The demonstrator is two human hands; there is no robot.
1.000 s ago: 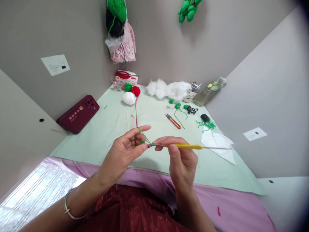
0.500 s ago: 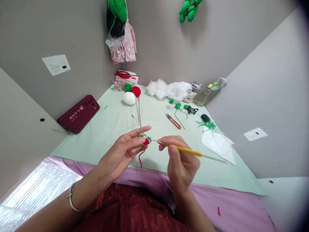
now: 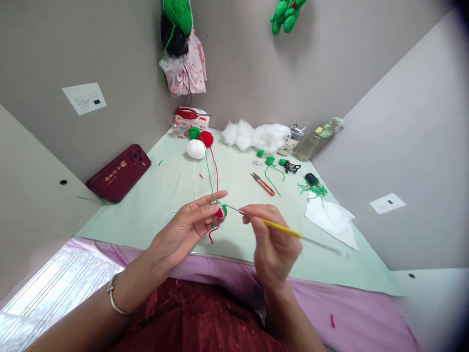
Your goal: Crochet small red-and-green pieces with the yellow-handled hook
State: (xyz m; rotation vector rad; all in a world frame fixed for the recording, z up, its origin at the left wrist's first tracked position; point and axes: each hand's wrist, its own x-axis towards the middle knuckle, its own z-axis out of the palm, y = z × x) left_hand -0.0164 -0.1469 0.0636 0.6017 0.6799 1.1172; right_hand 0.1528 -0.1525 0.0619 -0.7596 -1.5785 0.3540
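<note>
My left hand (image 3: 186,227) pinches a small red and green crochet piece (image 3: 221,211) between thumb and fingers, with green yarn (image 3: 209,171) running over the forefinger back to the yarn balls. A red yarn tail hangs below the piece. My right hand (image 3: 273,239) grips a yellow-handled crochet hook (image 3: 282,228), its metal tip pointing left into the piece. Both hands hover above the near edge of the pale green mat (image 3: 164,190).
Green, red and white yarn balls (image 3: 198,142) sit at the far end beside white stuffing (image 3: 256,135). Orange thread snips (image 3: 263,184), small green crochet bits, a bottle (image 3: 315,138), white paper (image 3: 331,217) and a dark red phone (image 3: 119,172) lie around. Walls close in on three sides.
The crochet piece has turned so its red side shows and a red tail hangs down. The hook's tip has tilted up, its handle dropping to the right, and both hands shifted slightly.
</note>
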